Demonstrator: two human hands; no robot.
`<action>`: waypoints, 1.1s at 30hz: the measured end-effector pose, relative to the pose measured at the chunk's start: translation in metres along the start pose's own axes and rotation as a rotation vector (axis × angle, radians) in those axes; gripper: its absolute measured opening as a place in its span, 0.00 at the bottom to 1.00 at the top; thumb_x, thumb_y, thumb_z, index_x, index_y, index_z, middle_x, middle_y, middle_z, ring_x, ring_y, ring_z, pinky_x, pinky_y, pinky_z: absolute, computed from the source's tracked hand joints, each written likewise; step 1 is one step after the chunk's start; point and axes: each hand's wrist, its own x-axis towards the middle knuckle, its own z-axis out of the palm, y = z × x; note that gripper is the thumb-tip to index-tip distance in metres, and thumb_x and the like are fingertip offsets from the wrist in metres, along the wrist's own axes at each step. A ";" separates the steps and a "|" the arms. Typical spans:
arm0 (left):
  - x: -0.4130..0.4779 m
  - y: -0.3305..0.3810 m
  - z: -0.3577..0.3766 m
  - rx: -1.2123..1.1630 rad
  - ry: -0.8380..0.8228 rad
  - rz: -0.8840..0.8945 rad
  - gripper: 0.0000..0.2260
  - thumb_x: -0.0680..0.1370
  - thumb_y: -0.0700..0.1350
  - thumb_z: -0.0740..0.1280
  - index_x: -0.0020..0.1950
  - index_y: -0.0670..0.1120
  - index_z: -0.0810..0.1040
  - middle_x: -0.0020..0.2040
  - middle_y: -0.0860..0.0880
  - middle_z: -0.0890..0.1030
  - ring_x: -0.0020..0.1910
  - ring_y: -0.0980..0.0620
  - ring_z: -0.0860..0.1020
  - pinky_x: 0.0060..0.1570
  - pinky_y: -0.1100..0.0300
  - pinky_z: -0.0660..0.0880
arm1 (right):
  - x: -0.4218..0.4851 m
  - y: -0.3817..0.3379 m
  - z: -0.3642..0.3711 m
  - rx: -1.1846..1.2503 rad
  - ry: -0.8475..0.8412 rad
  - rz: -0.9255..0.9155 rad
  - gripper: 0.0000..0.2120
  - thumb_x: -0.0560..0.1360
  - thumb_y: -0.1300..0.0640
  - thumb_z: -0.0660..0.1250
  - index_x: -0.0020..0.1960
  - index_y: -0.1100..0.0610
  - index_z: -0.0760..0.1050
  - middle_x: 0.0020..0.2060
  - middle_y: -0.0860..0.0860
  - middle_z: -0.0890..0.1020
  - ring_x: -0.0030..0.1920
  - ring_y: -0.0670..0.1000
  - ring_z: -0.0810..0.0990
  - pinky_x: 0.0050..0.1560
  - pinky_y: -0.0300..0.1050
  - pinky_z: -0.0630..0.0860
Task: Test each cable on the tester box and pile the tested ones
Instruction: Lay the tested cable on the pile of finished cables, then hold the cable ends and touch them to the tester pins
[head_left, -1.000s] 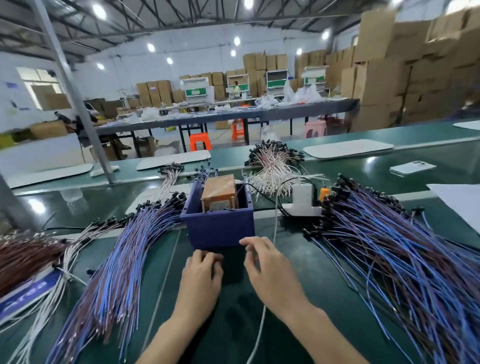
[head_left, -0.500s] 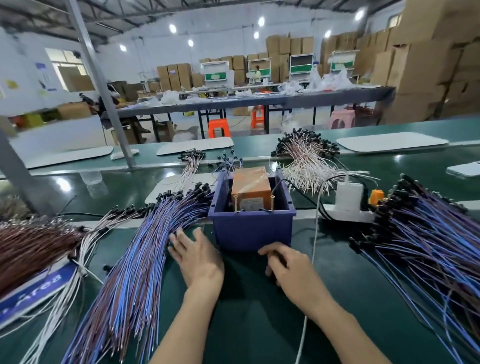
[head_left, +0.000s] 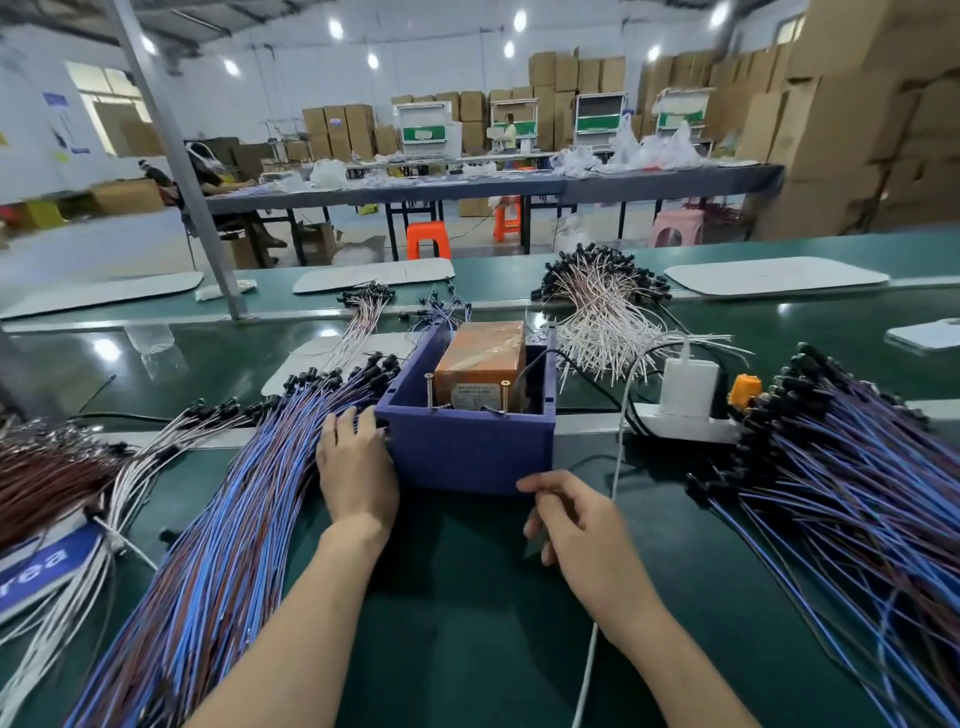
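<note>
While the left hand (head_left: 356, 467) lies on the blue-and-brown cable pile (head_left: 223, 519), just left of the tester box (head_left: 467, 452), its fingers (head_left: 343, 423) are released and spread over the black connector ends, gripping nothing. At the box's front right corner sits the right hand (head_left: 576, 525), curled under; can't tell if it pinches anything.

The box stands mid worktop (head_left: 467, 649). Inside is an orange unit (head_left: 480, 358) with two brass posts (head_left: 430, 389) at its near edge. A second blue pile (head_left: 857, 493) fans out on the right, well apart from the first. Which pile is the tested one isn't visible.

Likely step: pull the next cable from the left pile. To do it well:
- Pinch one connector only. The ends are packed tight, so neighbours will drag along.
- Lift it up and clear before swinging it over the box wall.
- Land the contacts squarely on the posts. A skewed touch probably gives a false fail.
- Steady the box with the right hand, since it looks light enough to slide.
- Keep clear of the white lead (head_left: 618, 467) running beside the right hand.
</note>
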 end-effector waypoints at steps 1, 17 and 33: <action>0.000 0.000 0.000 -0.014 -0.003 -0.001 0.17 0.83 0.40 0.57 0.72 0.38 0.70 0.73 0.39 0.71 0.75 0.38 0.63 0.75 0.48 0.58 | 0.001 0.000 0.000 0.017 0.020 0.003 0.18 0.82 0.59 0.59 0.50 0.36 0.78 0.39 0.47 0.83 0.30 0.46 0.77 0.30 0.36 0.72; -0.006 0.005 0.008 -0.051 0.014 0.214 0.23 0.81 0.45 0.65 0.75 0.42 0.67 0.75 0.40 0.67 0.78 0.38 0.57 0.78 0.43 0.47 | 0.000 -0.011 0.001 0.146 0.234 0.075 0.25 0.83 0.62 0.58 0.76 0.45 0.62 0.66 0.39 0.71 0.43 0.48 0.83 0.38 0.41 0.81; 0.028 -0.011 -0.008 0.343 0.044 0.222 0.06 0.82 0.44 0.65 0.55 0.44 0.80 0.53 0.43 0.81 0.56 0.39 0.76 0.55 0.46 0.70 | 0.003 -0.006 0.000 0.177 0.231 0.111 0.25 0.83 0.62 0.58 0.77 0.45 0.63 0.60 0.38 0.75 0.43 0.49 0.84 0.38 0.40 0.80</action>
